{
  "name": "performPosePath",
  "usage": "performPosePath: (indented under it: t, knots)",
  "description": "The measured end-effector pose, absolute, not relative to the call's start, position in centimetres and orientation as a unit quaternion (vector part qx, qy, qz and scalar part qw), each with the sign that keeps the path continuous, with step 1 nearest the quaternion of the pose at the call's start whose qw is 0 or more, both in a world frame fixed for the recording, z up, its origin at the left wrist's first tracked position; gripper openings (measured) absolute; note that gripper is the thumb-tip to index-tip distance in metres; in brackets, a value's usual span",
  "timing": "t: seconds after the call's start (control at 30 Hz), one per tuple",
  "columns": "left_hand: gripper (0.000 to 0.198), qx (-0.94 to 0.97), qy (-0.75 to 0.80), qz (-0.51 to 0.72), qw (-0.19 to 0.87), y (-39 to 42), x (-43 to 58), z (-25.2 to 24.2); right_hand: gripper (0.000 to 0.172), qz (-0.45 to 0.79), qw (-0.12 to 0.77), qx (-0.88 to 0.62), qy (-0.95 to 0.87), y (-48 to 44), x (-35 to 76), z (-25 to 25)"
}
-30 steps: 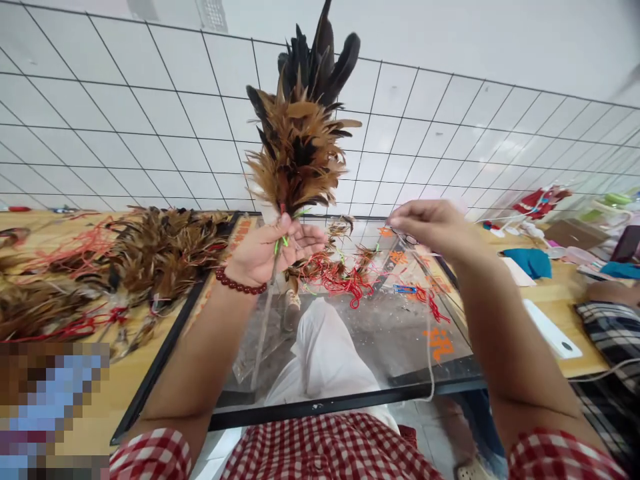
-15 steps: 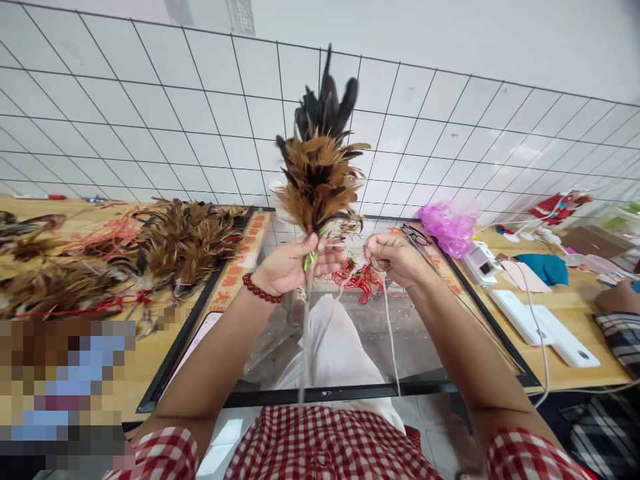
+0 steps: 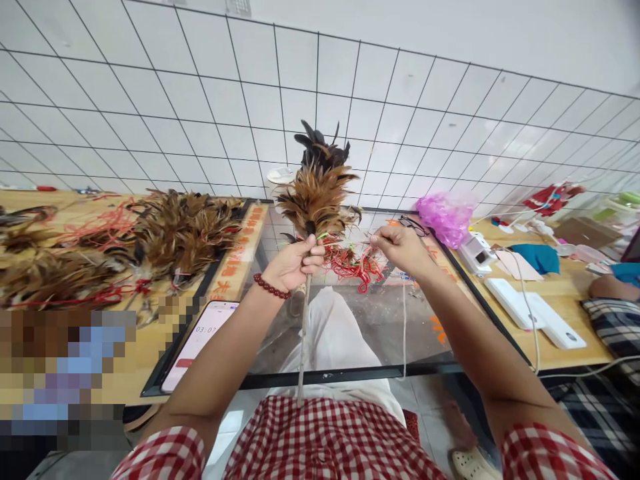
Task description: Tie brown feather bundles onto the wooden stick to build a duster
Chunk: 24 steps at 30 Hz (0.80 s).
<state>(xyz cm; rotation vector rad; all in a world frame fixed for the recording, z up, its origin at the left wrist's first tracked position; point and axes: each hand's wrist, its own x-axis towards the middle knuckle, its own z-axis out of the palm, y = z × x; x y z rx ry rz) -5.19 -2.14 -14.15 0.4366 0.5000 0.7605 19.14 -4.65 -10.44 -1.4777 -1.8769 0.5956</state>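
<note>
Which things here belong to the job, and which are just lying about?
In the job:
feather duster, in the left hand
pale cord, hanging below the right hand
feather bundles and red strings, probably

Lying about, apparently:
phone
glasses
pink bag
teal cloth

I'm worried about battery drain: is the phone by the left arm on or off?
On: the phone is lit, showing 03:07 and a red patch, though the left forearm hides part of it.

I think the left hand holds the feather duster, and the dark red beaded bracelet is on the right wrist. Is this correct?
Not entirely: the head view shows the dark red beaded bracelet on the left wrist, not on the right. The left hand does hold the feather duster.
</note>
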Motion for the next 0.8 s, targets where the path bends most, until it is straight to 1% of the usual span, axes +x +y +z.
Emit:
performPosePath:
  t: [0.07,0.17,0.27,0.33,0.5,0.57,0.67,0.73,0.8]
  knots:
    - [0.014,0.2,0.269,0.365,0.869,-2.2,-5.2,-15.4,0.025,0.182,0.3,-0.579,-0.736,-4.8,19.8,-10.8]
    - [0.014,0.198,0.315,0.377,0.848,-2.5,-5.2,-17.4,0.024,0.163,0.278,-0.558,-0.765,-5.5,20.8,-11.5]
    - [0.013,0.176,0.315,0.375,0.854,-2.6,-5.1,-18.6,0.027,0.197,0.244,-0.553,-0.772,-6.2,21.7,-12.0]
    - [0.013,0.154,0.296,0.38,0.863,-2.5,-5.3,-18.9,0.027,0.23,0.247,-0.565,-0.753,-6.4,22.8,-12.0]
    - [0.018,0.135,0.265,0.429,0.853,-1.7,-5.7,-18.9,0.029,0.287,0.369,-0.599,-0.65,-5.8,27.2,-10.9]
    - [0.018,0.141,0.248,0.429,0.857,-1.7,-5.1,-18.8,0.028,0.297,0.398,-0.613,-0.615,-5.7,28.1,-10.6]
    - [0.021,0.16,0.21,0.426,0.866,-2.5,-3.0,-18.4,0.023,0.256,0.471,-0.605,-0.588,-6.1,26.6,-11.5]
    - [0.021,0.181,0.219,0.413,0.865,-3.5,-1.1,-18.1,0.018,0.209,0.516,-0.582,-0.593,-6.7,23.8,-13.0]
    - [0.02,0.204,0.268,0.389,0.858,-4.5,0.7,-17.7,0.016,0.194,0.504,-0.555,-0.633,-7.5,20.5,-14.8]
